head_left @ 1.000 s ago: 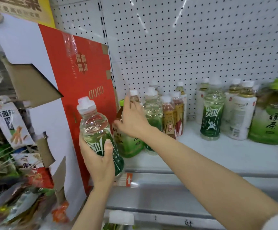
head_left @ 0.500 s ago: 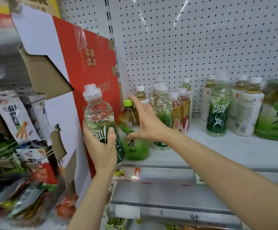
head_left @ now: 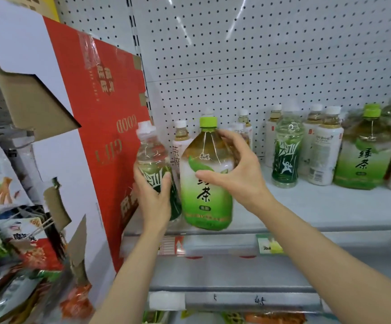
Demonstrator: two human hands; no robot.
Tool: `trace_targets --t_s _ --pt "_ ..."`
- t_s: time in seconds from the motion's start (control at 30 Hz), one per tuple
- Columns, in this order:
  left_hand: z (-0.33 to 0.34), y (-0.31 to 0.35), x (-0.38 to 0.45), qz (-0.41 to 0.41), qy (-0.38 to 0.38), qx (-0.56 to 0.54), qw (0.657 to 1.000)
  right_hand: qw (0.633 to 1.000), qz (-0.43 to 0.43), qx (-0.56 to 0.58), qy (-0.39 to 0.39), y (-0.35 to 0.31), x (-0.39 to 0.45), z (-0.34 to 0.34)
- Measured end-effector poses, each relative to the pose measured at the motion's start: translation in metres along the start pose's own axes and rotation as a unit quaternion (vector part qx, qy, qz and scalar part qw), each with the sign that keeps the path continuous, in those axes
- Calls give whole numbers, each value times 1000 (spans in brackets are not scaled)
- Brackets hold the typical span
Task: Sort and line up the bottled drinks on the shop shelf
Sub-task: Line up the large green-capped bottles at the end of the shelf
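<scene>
My left hand (head_left: 153, 198) grips a clear bottle with a dark green label and white cap (head_left: 151, 160) at the shelf's left end. My right hand (head_left: 235, 170) grips a large green-tea bottle with a lime cap (head_left: 205, 199), lifted and tilted over the front edge of the white shelf (head_left: 306, 206). Behind them stand a white-labelled tea bottle (head_left: 180, 141) and other small bottles, partly hidden. Further right on the shelf stand a matching dark-green-label bottle (head_left: 286, 155), white-labelled bottles (head_left: 324, 155) and a second large green-tea bottle (head_left: 365, 157).
A red and white cardboard box (head_left: 96, 127) leans against the shelf's left side, close to my left hand. Snack packets (head_left: 5, 206) hang on racks at far left. White pegboard (head_left: 259, 54) backs the shelf. Price-tag rails (head_left: 236, 246) run below.
My right hand has closed round the large green-tea bottle and pulled it up and forward from among the small bottles. My left hand has kept hold of its bottle.
</scene>
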State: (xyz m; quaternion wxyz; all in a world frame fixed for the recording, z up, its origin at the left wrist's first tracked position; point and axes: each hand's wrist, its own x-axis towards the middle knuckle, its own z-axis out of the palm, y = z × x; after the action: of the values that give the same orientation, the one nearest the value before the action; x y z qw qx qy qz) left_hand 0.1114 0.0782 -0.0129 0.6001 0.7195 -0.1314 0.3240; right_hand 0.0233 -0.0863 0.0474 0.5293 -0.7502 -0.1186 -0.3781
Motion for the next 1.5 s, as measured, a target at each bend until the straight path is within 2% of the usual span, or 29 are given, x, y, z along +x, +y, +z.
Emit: trace_targets --t_s 0.13,0.33,0.5,0.6,0.7,0.77,0.9,1.0,1.1,1.23,1.33,1.43,1.5 --pt "26 4 -5 6 -58 39 997 996 51 66 35 7 -5 -31" --pt "41 7 -5 -28 -65 69 995 991 82 80 63 18 -14 -73" --pt "40 9 -9 -64 -74 49 994 992 84 79 59 20 -13 -102" --pt "47 27 -21 -78 3 99 992 992 87 78 55 20 -15 -118" --pt "62 67 -43 6 107 70 992 992 88 74 51 19 -21 -139" --pt "81 92 -56 59 111 39 991 992 87 68 52 18 -28 -159" --pt "131 126 -76 111 10 44 993 991 96 67 70 17 -44 -205" --pt "177 138 -92 142 -109 55 982 987 108 76 91 21 -61 -242" --pt "227 148 -105 152 -222 66 961 983 120 77 116 25 -82 -275" --pt "295 181 -109 179 -343 107 916 981 130 45 141 23 -107 -313" --pt "339 204 -95 187 -398 187 879 976 143 30 163 20 -121 -335" --pt "373 213 -84 205 -418 279 840 969 148 5 199 15 -134 -354" --pt "387 215 -82 199 -419 309 830 963 150 -7 222 12 -141 -365"
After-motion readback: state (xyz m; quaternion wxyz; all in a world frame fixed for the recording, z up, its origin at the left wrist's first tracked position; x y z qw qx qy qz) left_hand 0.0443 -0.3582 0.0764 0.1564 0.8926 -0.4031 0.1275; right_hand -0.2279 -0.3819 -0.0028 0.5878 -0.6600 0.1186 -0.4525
